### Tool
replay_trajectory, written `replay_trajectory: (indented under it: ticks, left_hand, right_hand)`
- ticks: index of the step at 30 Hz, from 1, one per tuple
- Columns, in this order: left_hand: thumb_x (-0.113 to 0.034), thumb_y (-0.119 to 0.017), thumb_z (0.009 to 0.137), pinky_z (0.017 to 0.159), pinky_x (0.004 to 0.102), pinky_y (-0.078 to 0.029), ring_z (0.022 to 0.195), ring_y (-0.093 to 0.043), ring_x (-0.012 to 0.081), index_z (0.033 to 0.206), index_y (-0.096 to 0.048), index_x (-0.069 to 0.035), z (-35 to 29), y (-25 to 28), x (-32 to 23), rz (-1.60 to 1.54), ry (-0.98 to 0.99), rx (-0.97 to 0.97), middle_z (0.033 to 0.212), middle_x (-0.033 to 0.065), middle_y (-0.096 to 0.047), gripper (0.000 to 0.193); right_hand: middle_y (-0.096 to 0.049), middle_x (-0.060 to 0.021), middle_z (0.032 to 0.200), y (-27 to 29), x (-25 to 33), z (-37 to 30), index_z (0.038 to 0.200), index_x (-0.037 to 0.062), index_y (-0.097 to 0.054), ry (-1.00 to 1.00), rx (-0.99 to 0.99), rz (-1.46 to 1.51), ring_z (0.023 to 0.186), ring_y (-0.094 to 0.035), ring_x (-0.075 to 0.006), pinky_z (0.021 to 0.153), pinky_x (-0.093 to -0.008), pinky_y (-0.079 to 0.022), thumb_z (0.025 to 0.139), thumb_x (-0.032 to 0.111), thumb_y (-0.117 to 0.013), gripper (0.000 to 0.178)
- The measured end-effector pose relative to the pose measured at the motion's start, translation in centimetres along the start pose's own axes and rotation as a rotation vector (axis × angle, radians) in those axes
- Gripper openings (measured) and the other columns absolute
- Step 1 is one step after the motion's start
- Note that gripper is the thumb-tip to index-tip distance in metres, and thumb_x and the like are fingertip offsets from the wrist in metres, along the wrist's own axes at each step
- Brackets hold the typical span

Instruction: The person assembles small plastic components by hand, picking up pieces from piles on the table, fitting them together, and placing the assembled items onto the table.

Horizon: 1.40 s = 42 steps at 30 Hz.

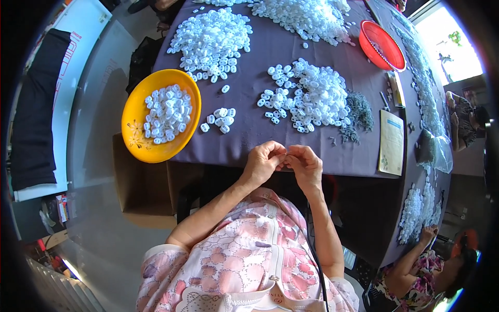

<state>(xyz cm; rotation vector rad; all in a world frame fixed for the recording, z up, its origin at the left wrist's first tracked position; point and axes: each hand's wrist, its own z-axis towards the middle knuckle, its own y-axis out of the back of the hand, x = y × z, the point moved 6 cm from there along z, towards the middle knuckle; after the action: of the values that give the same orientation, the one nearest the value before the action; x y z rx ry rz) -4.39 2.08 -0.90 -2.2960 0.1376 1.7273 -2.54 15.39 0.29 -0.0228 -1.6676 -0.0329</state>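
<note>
At the near edge of the table, my left hand (264,162) and my right hand (305,165) meet fingertip to fingertip. Both are closed in a pinch, and whatever they hold is too small or hidden to name. Just beyond them lies a pile of small white oval plastic pieces (321,96) with dark openings. A heap of tiny grey-green parts (359,112) borders that pile on its right. Left of my hands sits a small cluster of the white pieces (222,120). A yellow bowl (188,112) with more white pieces inside stands at the table's left edge.
Larger white heaps (210,41) cover the far part of the dark tablecloth (228,148). A red basket (370,41) and a tan notebook (391,148) lie to the right. Below the bowl is an open cardboard box (143,187). A co-worker (416,270) works at lower right.
</note>
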Motion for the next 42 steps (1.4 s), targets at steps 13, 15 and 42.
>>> replay_trajectory:
  ticks: [13, 15, 42]
  left_hand:
    - [-0.007, -0.063, 0.087, 0.053, 0.0211, -0.052, 0.062, -0.062, 0.0090, 0.093, -0.063, -0.002, 1.0, 0.9, -0.2, -0.175, 0.043, -0.033, 0.075, 0.0024, -0.063, 0.008]
    - [-0.007, -0.063, 0.086, 0.053, 0.0213, -0.052, 0.062, -0.063, 0.0100, 0.094, -0.063, -0.002, 1.4, 0.8, -0.4, -0.212, 0.051, -0.028, 0.075, 0.0030, -0.063, 0.009]
    - [-0.009, -0.062, 0.088, 0.057, 0.0232, -0.054, 0.066, -0.064, 0.0126, 0.093, -0.062, 0.003, 2.2, -0.1, 0.4, -0.234, 0.087, -0.043, 0.079, 0.0082, -0.066, 0.013]
  right_hand:
    - [-0.063, 0.0015, 0.076, 3.5, 0.4, 2.2, 0.099, 0.0023, -0.063, -0.062, -0.151, -0.166, 0.065, -0.055, -0.0044, 0.057, -0.0200, -0.045, 0.087, 0.004, -0.060, 0.012]
    - [-0.062, -0.0012, 0.072, 5.1, 0.7, 3.1, 0.093, 0.0022, -0.064, -0.003, -0.250, -0.332, 0.061, -0.054, -0.0060, 0.055, -0.0217, -0.044, 0.085, 0.004, -0.062, 0.009]
    - [-0.064, -0.0022, 0.082, 1.0, -0.6, 2.1, 0.099, -0.0003, -0.062, -0.010, -0.207, 0.254, 0.071, -0.061, -0.0077, 0.065, -0.0220, -0.053, 0.086, 0.000, -0.063, 0.013]
